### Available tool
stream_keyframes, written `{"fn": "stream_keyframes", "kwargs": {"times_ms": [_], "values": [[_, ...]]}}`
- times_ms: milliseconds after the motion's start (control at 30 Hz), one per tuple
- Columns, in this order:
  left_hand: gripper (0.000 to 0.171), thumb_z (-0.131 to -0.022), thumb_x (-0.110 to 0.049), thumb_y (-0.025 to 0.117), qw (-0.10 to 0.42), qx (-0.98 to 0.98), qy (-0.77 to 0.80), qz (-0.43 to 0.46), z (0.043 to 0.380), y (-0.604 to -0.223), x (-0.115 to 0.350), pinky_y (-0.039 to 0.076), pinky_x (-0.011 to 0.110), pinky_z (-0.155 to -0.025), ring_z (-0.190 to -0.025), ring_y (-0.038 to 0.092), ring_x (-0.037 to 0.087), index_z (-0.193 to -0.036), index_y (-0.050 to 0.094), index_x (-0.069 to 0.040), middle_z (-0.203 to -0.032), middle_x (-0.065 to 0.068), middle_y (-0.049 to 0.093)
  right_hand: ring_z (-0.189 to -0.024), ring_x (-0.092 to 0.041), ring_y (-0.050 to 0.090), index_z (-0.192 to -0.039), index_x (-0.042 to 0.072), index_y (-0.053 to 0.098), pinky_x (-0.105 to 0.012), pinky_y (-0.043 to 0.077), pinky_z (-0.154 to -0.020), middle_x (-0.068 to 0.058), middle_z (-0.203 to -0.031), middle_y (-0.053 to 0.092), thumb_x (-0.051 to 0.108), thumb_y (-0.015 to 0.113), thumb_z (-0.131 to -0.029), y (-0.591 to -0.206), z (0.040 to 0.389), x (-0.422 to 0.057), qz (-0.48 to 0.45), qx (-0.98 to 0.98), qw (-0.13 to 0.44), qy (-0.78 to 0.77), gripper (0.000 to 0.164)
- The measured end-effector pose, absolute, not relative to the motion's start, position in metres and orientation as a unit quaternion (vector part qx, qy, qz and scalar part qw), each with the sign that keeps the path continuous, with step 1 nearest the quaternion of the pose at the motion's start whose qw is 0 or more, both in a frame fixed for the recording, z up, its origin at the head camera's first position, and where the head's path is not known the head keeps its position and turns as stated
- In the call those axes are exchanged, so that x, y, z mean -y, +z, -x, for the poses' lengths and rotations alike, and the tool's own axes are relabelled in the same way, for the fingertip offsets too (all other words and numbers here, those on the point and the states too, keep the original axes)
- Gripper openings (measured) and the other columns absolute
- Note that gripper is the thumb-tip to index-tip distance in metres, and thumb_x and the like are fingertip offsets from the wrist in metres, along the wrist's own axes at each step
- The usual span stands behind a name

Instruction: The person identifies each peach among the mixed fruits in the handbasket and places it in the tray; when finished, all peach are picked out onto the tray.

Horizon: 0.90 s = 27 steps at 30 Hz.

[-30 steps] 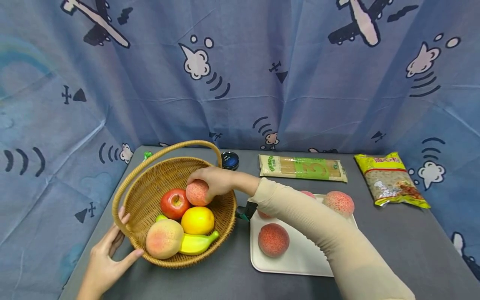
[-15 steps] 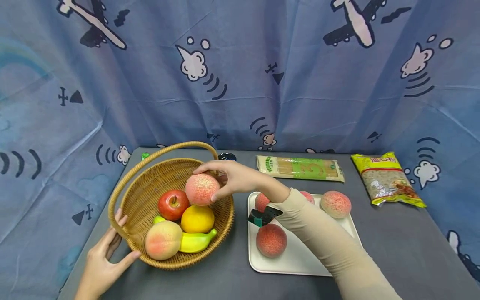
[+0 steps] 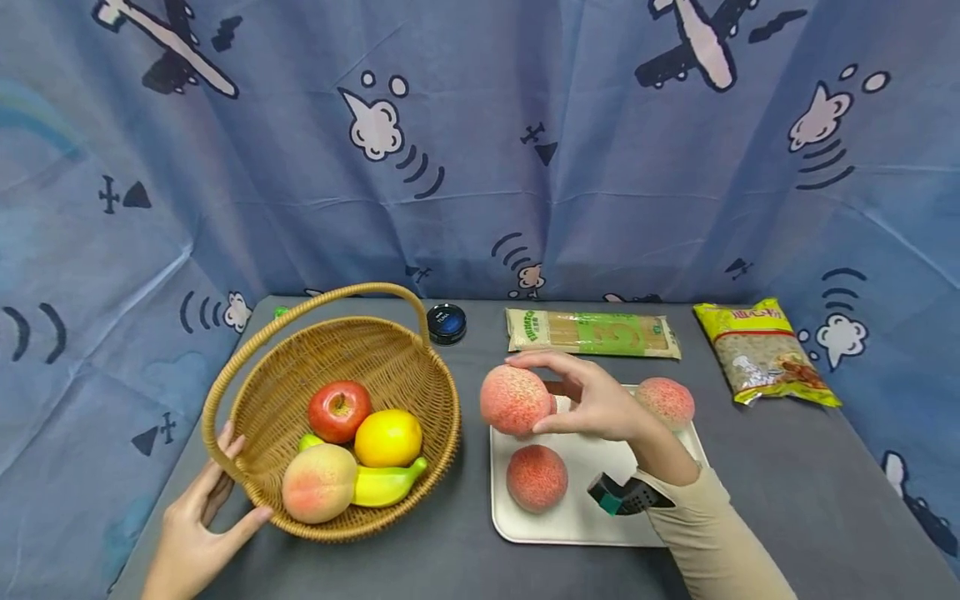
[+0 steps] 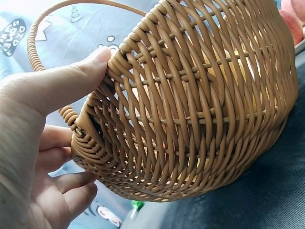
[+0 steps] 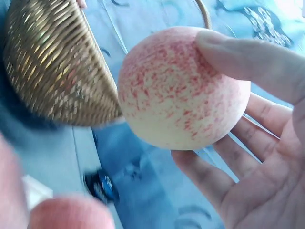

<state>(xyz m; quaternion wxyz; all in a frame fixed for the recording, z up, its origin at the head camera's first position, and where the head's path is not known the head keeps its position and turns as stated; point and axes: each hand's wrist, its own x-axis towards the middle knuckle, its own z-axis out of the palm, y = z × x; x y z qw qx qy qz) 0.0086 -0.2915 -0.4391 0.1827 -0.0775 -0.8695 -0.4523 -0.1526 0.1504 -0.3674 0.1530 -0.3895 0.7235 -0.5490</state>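
Observation:
My right hand (image 3: 600, 408) holds a speckled pink peach (image 3: 515, 400) between thumb and fingers, over the back left corner of a white tray (image 3: 585, 467). In the right wrist view that peach (image 5: 181, 90) shows a pale underside. My left hand (image 3: 197, 525) grips the rim of a wicker basket (image 3: 337, 346) at its left side, with the thumb (image 4: 90, 67) on the rim near the handle. The basket leans open toward me. Inside lie a red apple (image 3: 340, 411), a yellow lemon (image 3: 388, 437), a banana (image 3: 390, 485) and a large pale peach (image 3: 320, 483).
On the tray sit a darker red peach (image 3: 537, 478) and a speckled peach (image 3: 667, 400), partly behind the right hand. Behind are a round dark tin (image 3: 446, 322), a noodle packet (image 3: 592, 333) and a yellow bag (image 3: 767, 352). A patterned curtain (image 3: 465, 167) closes off the back.
My right hand has lifted the speckled peach out of the basket and carried it right, over the tray. The left hand stays at the basket rim.

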Motion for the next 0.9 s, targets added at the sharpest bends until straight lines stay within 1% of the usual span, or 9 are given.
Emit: {"fn": "stream_keyframes", "kwargs": {"times_ms": [67, 133, 267, 400, 533, 700, 900], "values": [[0.090, -0.064, 0.018, 0.076, 0.182, 0.871, -0.449, 0.075, -0.009, -0.439, 0.292, 0.037, 0.003, -0.098, -0.134, 0.032, -0.007, -0.143, 0.038, 0.003, -0.156, 0.018, 0.022, -0.126, -0.013, 0.049, -0.138, 0.002, 0.045, -0.030, 0.053, -0.097, -0.015, -0.142, 0.043, -0.004, 0.076, -0.075, -0.376, 0.144, -0.169, 0.370, -0.723, 0.146, -0.565, 0.070], [0.090, -0.064, 0.019, 0.076, 0.182, 0.873, -0.447, 0.072, -0.009, -0.439, 0.292, 0.037, 0.003, -0.098, -0.134, 0.032, -0.007, -0.143, 0.038, 0.003, -0.156, 0.018, 0.022, -0.124, -0.011, 0.051, -0.138, 0.001, 0.044, -0.027, 0.052, -0.098, -0.013, -0.142, 0.044, -0.007, 0.075, -0.075, -0.384, 0.134, -0.186, 0.350, -0.729, 0.132, -0.574, 0.070], [0.089, -0.064, 0.018, 0.076, 0.185, 0.876, -0.441, 0.066, -0.010, -0.438, 0.291, 0.037, 0.002, -0.097, -0.133, 0.032, -0.009, -0.143, 0.039, 0.002, -0.156, 0.017, 0.023, -0.124, -0.005, 0.049, -0.137, -0.001, 0.044, -0.019, 0.050, -0.098, -0.002, -0.139, 0.047, -0.009, 0.073, -0.075, -0.402, 0.114, -0.215, 0.311, -0.755, 0.095, -0.569, 0.069], [0.089, -0.065, 0.018, 0.076, 0.183, 0.876, -0.441, 0.066, -0.009, -0.437, 0.291, 0.037, 0.002, -0.097, -0.133, 0.032, -0.010, -0.143, 0.038, 0.002, -0.156, 0.015, 0.022, -0.123, -0.002, 0.049, -0.137, -0.006, 0.041, -0.017, 0.051, -0.095, 0.007, -0.137, 0.048, -0.012, 0.070, -0.076, -0.422, 0.095, -0.236, 0.268, -0.757, 0.089, -0.589, 0.068], [0.089, -0.065, 0.018, 0.076, 0.181, 0.876, -0.443, 0.064, -0.009, -0.438, 0.291, 0.037, 0.002, -0.097, -0.133, 0.033, -0.009, -0.143, 0.038, 0.001, -0.157, 0.015, 0.022, -0.121, 0.000, 0.050, -0.138, -0.008, 0.038, -0.016, 0.052, -0.093, 0.010, -0.134, 0.050, -0.013, 0.068, -0.079, -0.441, 0.082, -0.248, 0.229, -0.756, 0.092, -0.606, 0.066], [0.090, -0.065, 0.019, 0.076, 0.181, 0.875, -0.444, 0.064, -0.010, -0.438, 0.291, 0.037, 0.003, -0.098, -0.133, 0.033, -0.009, -0.144, 0.037, 0.002, -0.157, 0.015, 0.022, -0.120, 0.003, 0.048, -0.138, -0.005, 0.040, -0.012, 0.049, -0.094, 0.012, -0.132, 0.050, -0.008, 0.069, -0.080, -0.459, 0.075, -0.255, 0.195, -0.771, 0.107, -0.596, 0.065], [0.090, -0.064, 0.021, 0.075, 0.179, 0.873, -0.448, 0.069, -0.010, -0.439, 0.291, 0.037, 0.004, -0.099, -0.134, 0.033, -0.007, -0.144, 0.036, 0.003, -0.156, 0.018, 0.021, -0.119, 0.005, 0.048, -0.138, 0.001, 0.044, -0.012, 0.048, -0.094, 0.009, -0.131, 0.051, -0.002, 0.071, -0.081, -0.469, 0.074, -0.259, 0.177, -0.790, 0.115, -0.576, 0.063]]}}
